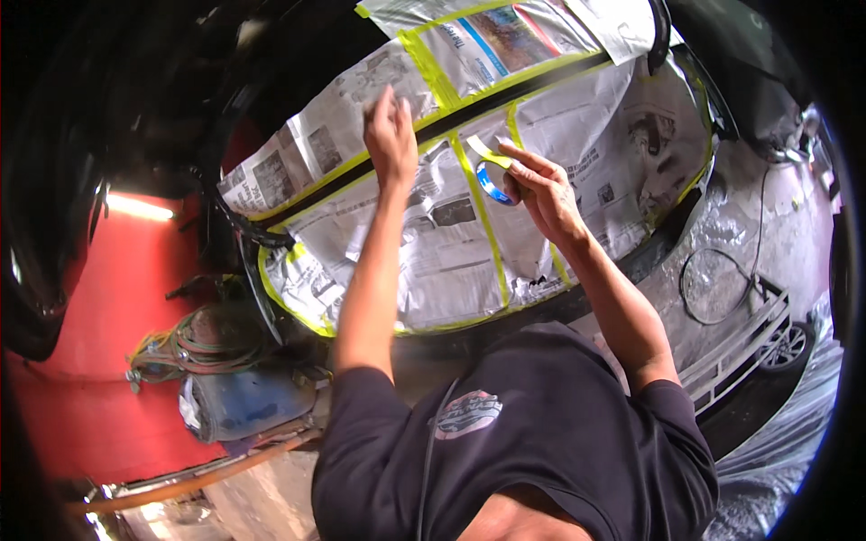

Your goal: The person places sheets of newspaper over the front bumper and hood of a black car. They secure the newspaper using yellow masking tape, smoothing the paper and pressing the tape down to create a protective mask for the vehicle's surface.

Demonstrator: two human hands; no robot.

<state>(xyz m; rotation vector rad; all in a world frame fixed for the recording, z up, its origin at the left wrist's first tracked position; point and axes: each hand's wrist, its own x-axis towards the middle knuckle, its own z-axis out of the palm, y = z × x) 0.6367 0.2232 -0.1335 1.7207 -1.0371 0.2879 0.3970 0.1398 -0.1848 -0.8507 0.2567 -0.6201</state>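
Newspaper sheets (pixel 442 257) cover a curved panel with a dark strip (pixel 505 95) across it, and yellow-green masking tape (pixel 487 225) runs along their seams and edges. A roll of masking tape (pixel 493 185) with a blue inner ring is held in my right hand (pixel 546 194), gripped between thumb and fingers. From the roll a short loose end of tape sticks out. Over the newspaper, left of the roll, my left hand (pixel 391 144) is raised with its fingers stretched out, slightly blurred. I see nothing in it.
Coiled hoses (pixel 212 347) lie on a blue drum-like container (pixel 257 401) at the lower left, near a red wall (pixel 99 361). To the right are a cable loop (pixel 717 288), a metal rack (pixel 731 352), a wheel (pixel 783 347) and plastic sheeting (pixel 776 460).
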